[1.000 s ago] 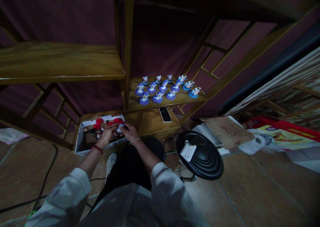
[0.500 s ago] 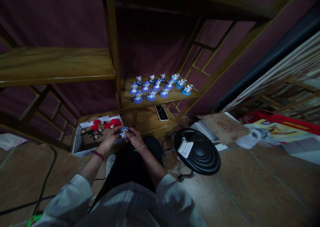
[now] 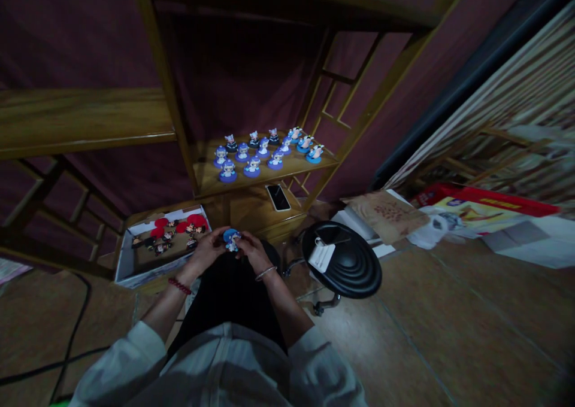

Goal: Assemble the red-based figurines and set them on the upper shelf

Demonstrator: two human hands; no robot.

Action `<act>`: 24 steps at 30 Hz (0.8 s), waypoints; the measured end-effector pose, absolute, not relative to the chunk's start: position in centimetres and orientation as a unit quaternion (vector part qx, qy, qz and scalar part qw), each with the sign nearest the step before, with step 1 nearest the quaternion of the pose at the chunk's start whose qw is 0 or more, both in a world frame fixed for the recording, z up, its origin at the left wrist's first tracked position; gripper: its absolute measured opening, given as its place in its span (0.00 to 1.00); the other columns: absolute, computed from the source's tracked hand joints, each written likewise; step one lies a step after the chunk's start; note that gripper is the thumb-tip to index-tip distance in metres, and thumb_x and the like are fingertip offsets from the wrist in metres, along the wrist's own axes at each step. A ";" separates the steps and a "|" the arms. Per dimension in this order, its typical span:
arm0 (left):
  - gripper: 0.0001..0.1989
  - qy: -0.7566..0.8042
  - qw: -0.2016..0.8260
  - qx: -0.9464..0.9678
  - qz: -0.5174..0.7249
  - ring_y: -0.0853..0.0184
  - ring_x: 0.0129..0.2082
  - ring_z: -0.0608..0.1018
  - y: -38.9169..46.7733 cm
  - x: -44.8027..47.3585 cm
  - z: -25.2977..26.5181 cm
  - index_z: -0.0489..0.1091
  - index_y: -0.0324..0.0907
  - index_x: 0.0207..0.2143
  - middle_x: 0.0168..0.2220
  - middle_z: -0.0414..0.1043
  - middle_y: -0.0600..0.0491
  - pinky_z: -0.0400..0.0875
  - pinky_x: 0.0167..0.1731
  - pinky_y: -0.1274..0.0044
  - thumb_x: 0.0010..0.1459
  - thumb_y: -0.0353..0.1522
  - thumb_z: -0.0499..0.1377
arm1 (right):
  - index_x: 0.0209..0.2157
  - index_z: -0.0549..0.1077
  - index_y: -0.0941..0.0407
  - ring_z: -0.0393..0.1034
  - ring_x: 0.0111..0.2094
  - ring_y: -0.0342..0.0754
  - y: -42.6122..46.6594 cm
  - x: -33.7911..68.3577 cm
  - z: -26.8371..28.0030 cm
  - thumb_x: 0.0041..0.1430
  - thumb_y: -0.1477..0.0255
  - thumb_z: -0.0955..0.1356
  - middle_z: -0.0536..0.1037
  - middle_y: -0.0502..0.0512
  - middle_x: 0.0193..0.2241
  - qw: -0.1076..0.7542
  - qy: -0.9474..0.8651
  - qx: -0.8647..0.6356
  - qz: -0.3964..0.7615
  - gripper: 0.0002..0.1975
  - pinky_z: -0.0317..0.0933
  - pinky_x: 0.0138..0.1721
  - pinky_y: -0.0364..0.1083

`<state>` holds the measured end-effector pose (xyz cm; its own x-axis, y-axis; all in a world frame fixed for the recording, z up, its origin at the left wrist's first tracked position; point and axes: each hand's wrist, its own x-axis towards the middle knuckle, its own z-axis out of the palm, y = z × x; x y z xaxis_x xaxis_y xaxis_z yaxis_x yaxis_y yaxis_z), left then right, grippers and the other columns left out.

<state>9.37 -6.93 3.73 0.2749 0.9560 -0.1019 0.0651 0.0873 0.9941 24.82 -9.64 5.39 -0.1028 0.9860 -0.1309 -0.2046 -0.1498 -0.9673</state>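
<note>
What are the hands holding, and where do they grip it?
A little blue-and-white figure. The left hand holds it at one side and the right hand at the other. The exact fingertip spots are too small to tell.

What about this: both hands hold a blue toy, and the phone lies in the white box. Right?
Not the phone: the head view shows it on the wooden shelf, outside the white box. The left hand and right hand do hold the blue toy.
</note>
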 end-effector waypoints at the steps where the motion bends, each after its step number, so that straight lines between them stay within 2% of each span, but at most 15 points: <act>1: 0.28 0.459 0.571 0.563 0.382 0.62 0.42 0.74 -7.1 9.7 3.8 0.67 0.41 0.48 0.42 0.74 0.49 0.65 0.48 0.67 0.40 0.30 0.63 | 0.30 0.72 0.57 0.62 0.25 0.40 -9.9 25.2 5.6 0.44 0.59 0.69 0.70 0.48 0.25 0.493 -0.428 -0.454 0.606 0.16 0.60 0.21 0.38; 5: 0.26 0.447 0.506 0.644 0.360 0.63 0.44 0.73 -7.7 10.8 4.5 0.67 0.43 0.49 0.45 0.71 0.50 0.65 0.47 0.69 0.44 0.29 0.61 | 0.30 0.72 0.57 0.61 0.25 0.40 -10.9 26.7 6.3 0.45 0.60 0.69 0.69 0.48 0.25 0.495 -0.437 -0.446 0.605 0.15 0.58 0.21 0.38; 8: 0.25 0.439 0.440 0.704 0.344 0.63 0.43 0.73 -8.1 11.6 5.8 0.67 0.43 0.50 0.43 0.69 0.49 0.67 0.45 0.71 0.46 0.29 0.60 | 0.31 0.72 0.56 0.61 0.26 0.41 -11.5 27.7 6.6 0.46 0.60 0.68 0.69 0.48 0.25 0.499 -0.445 -0.438 0.601 0.14 0.58 0.22 0.38; 12: 0.26 0.438 0.374 0.758 0.307 0.62 0.46 0.71 -8.5 12.8 7.4 0.66 0.43 0.52 0.44 0.68 0.49 0.65 0.48 0.70 0.47 0.27 0.59 | 0.31 0.72 0.57 0.62 0.27 0.42 -12.2 29.0 6.8 0.47 0.60 0.68 0.69 0.48 0.25 0.504 -0.450 -0.427 0.600 0.14 0.58 0.24 0.39; 17: 0.25 0.410 0.350 0.794 0.280 0.61 0.48 0.71 -8.8 14.1 7.9 0.64 0.43 0.53 0.47 0.67 0.48 0.64 0.49 0.70 0.50 0.30 0.58 | 0.32 0.73 0.56 0.62 0.26 0.42 -12.8 30.7 7.1 0.48 0.60 0.69 0.69 0.48 0.24 0.502 -0.463 -0.412 0.603 0.15 0.58 0.27 0.40; 24: 0.23 0.423 0.352 0.788 0.277 0.62 0.46 0.72 -9.3 15.8 8.9 0.66 0.44 0.49 0.45 0.68 0.49 0.65 0.48 0.70 0.48 0.28 0.59 | 0.31 0.74 0.56 0.62 0.26 0.41 -13.4 31.9 7.1 0.48 0.61 0.69 0.69 0.48 0.24 0.522 -0.439 -0.411 0.605 0.13 0.58 0.27 0.40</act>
<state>15.80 -9.31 8.88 0.4892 0.8610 0.1393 0.4715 -0.3954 0.7883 31.94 -13.41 7.05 -0.1172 0.9923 -0.0393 -0.2706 -0.0700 -0.9602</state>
